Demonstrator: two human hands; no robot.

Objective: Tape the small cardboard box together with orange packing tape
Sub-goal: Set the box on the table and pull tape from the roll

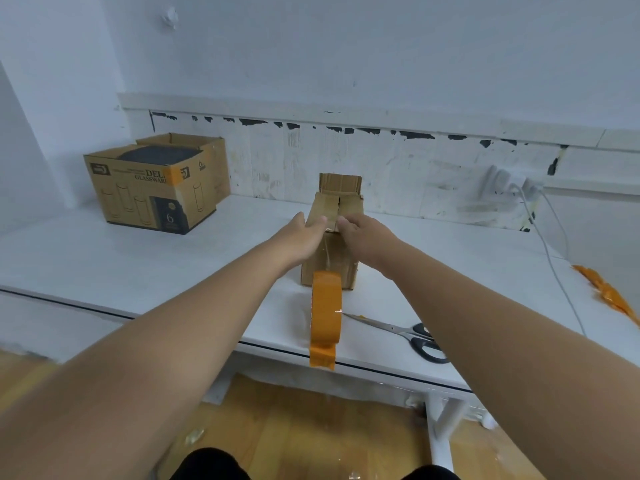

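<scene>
A small brown cardboard box stands on the white table, its far flap sticking up and its two top flaps folded nearly together. My left hand grips the box's left top edge. My right hand presses on the right top flap from above. A roll of orange packing tape stands on edge right in front of the box, its loose end hanging over the table's front edge. Neither hand touches the roll.
Black-handled scissors lie to the right of the tape roll. A larger open glassware carton sits at the back left. Crumpled orange tape scraps lie at the right edge, near white cables from a wall plug.
</scene>
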